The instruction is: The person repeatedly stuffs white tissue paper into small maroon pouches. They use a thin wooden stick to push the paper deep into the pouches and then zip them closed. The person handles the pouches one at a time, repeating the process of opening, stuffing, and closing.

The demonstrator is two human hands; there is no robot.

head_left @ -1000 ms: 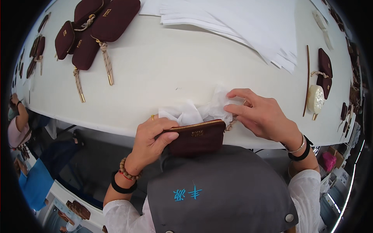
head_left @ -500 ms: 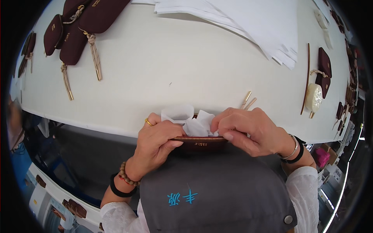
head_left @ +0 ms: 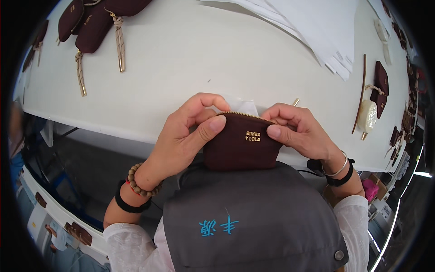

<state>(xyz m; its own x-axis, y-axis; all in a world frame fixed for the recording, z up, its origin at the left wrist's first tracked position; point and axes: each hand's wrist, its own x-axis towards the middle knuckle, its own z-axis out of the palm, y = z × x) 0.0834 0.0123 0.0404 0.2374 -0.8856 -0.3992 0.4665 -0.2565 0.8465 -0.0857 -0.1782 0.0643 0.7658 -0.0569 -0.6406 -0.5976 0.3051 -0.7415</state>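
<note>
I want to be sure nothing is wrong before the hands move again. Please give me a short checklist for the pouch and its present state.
1. Left hand grips pouch at its left top corner: ok.
2. Right hand grips the right top corner: ok.
3. Zipper fully shut along the top: cannot tell, fingers cover both ends.
4. White paper all inside the pouch: not ok, a piece shows above the zipper.
5. Pouch held upright, front facing the camera: ok.
6. Table edge behind the pouch bare: ok.
</note>
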